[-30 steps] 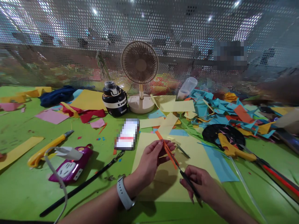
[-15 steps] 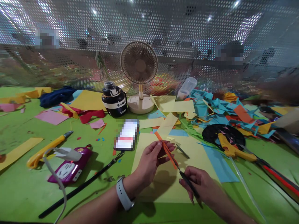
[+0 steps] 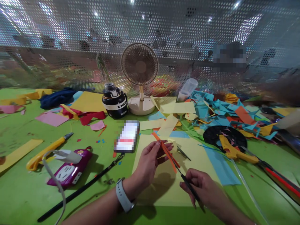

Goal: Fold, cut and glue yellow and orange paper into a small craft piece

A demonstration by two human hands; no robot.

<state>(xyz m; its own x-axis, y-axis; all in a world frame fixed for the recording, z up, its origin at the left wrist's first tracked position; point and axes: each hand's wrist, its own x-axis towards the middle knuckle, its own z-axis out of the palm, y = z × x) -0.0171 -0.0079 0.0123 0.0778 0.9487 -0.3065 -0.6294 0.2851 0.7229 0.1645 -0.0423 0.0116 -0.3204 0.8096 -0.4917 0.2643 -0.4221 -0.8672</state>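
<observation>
Between the thumb and fingers of my left hand (image 3: 150,159) is a narrow orange paper strip (image 3: 167,150), its lower end split into two tails. My right hand (image 3: 201,186) grips black-handled scissors (image 3: 190,188), whose thin blades reach up to the strip's lower end. Both hands are above a large pale yellow sheet (image 3: 164,193). A dark slim tool (image 3: 184,153) lies on that sheet just beyond the left fingertips; what it is I cannot make out.
A phone (image 3: 127,136), a purple power socket (image 3: 67,168) and a yellow cutter (image 3: 47,151) are to the left. A yellow glue gun (image 3: 234,151) is at right. Behind are a black bottle (image 3: 114,101), a fan (image 3: 140,64) and blue paper scraps (image 3: 211,107).
The two tails at the strip's lower end have spread further apart. The strip has tilted slightly, with its top end a little further left. Both hands keep their hold.
</observation>
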